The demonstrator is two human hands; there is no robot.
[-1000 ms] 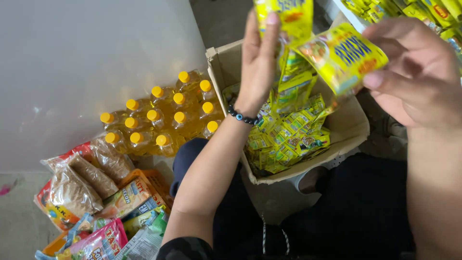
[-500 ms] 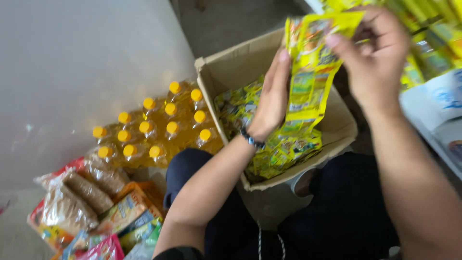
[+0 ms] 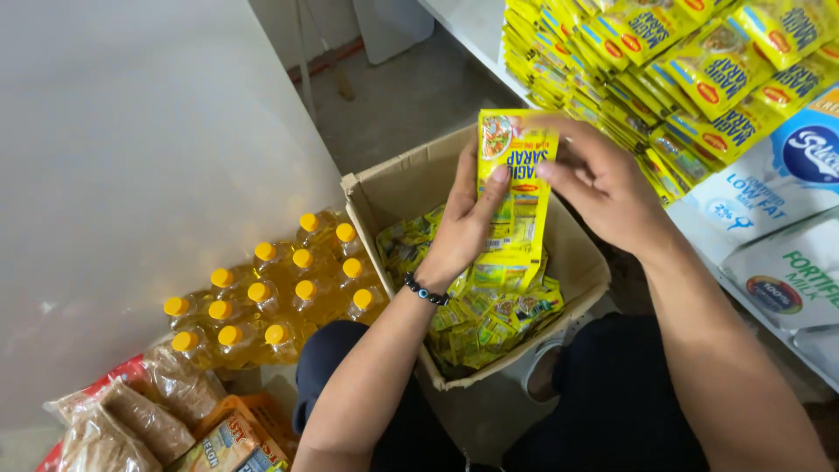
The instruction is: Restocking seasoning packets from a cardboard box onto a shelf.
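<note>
one open cardboard box (image 3: 585, 262) sits between your knees, half filled with small yellow sachets (image 3: 489, 319) lying loose in a heap. above it you hold a strip of yellow sachets (image 3: 516, 188) upright, just in front of the stocked shelf (image 3: 476, 26) where more yellow packets (image 3: 664, 70) are stacked in rows. the strip is glossy yellow with a red emblem, a food picture at the top corner and fine print lower down; its bottom end hangs into the box. your left hand (image 3: 463, 232) grips the strip along its left edge, thumb on the front, a dark bead bracelet (image 3: 426, 291) at the wrist. your right hand (image 3: 607, 188) pinches the top right part with its fingertips.
</note>
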